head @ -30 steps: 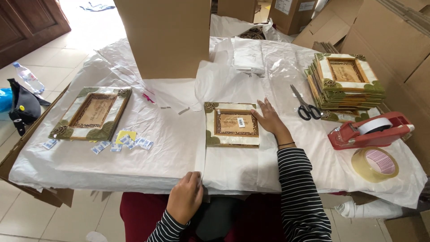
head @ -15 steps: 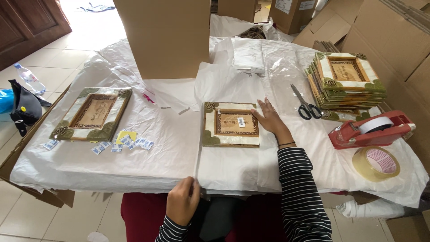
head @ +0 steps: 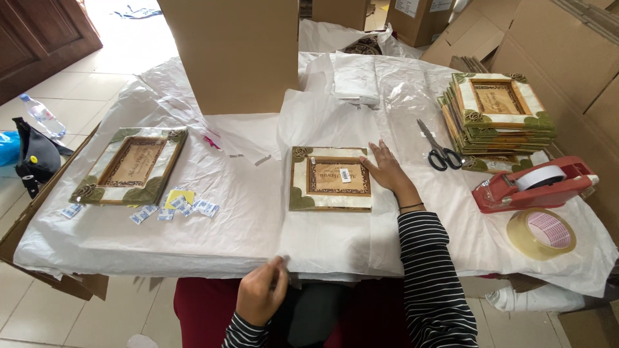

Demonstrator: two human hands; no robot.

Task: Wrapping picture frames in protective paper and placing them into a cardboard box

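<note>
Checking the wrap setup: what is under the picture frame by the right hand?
The picture frame lies flat on white tissue paper spread over the table. The left hand pinches the paper's near edge. The table surface beneath is covered.

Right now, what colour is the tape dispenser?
The tape dispenser is red, seen in the head view.

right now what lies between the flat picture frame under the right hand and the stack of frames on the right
In the head view, black-handled scissors lie on white wrapping paper between the flat picture frame touched by the right hand and the stack of frames.
</note>
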